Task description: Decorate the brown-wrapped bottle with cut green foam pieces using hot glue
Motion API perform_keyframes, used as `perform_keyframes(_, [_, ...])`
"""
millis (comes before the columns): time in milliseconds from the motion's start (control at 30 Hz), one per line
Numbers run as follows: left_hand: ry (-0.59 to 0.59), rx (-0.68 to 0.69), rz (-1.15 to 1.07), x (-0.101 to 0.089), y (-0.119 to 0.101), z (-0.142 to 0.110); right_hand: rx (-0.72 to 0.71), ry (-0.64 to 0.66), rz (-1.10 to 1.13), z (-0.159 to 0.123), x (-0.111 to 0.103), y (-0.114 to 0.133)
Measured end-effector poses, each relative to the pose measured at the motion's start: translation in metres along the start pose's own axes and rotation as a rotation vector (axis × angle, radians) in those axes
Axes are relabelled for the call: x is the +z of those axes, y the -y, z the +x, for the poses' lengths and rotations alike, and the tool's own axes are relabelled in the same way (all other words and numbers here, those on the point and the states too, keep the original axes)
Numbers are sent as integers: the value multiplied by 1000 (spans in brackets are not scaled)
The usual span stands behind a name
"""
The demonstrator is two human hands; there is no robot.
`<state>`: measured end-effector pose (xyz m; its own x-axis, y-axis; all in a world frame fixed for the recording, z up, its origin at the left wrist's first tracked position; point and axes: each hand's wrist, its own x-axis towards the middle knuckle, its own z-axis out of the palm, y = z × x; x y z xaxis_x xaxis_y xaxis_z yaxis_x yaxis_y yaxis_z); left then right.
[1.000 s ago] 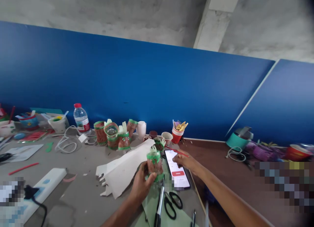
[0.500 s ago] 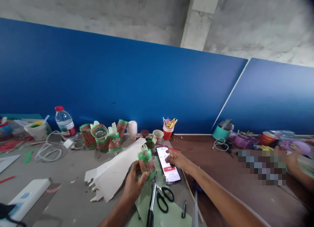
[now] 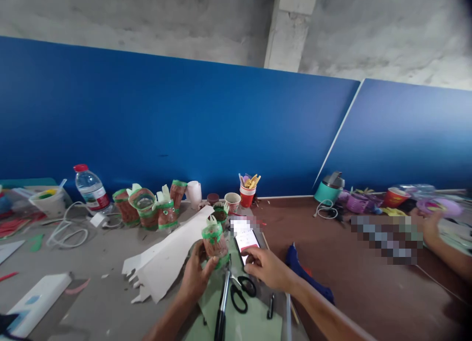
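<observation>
Since the earlier frame, the right hand (image 3: 268, 269) has moved down the phone (image 3: 246, 238), from the middle of the screen to its lower end, while the left hand (image 3: 198, 273) still holds the painted cup (image 3: 215, 242). The hands are apart; the left is clamped on the cup's lower part, thumb in front and fingers at its left side, and the right is loosely curled, though I cannot tell whether it touches the screen or grips anything. The brown and green cup is nearly upright in the left hand, ahead and to the left of the right hand, with the phone just beside it on the right. White torn paper (image 3: 167, 262) lies to the left of the cup, and scissors (image 3: 239, 298) and a black-handled tool (image 3: 222, 304) lie on green paper (image 3: 254, 324) nearer the person. Behind the white paper stand more painted cups (image 3: 167, 214), near a white cup (image 3: 193, 193). A blue glue gun (image 3: 306, 274) lies to the right of the right hand, and farther right another person's hand (image 3: 433, 229) is at a purple object (image 3: 444, 207)
</observation>
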<state>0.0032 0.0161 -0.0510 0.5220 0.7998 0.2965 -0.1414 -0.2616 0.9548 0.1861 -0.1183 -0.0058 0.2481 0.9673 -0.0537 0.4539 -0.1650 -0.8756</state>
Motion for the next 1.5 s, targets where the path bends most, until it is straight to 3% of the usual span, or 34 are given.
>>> perform_keyframes(467, [8, -31, 2, -3, 0, -2, -194, -263, -28, -7, 15, -15])
perform_keyframes(733, [-2, -44, 83, -4, 1, -3, -347, -181, -186, -17, 22, -15])
perform_keyframes(1000, [49, -79, 35, 0, -11, -4, -329, -163, -196, -16, 18, -21])
perform_keyframes(1500, [-27, -153, 11, 2, -13, -5, -412, -223, -294, -18, 13, -28])
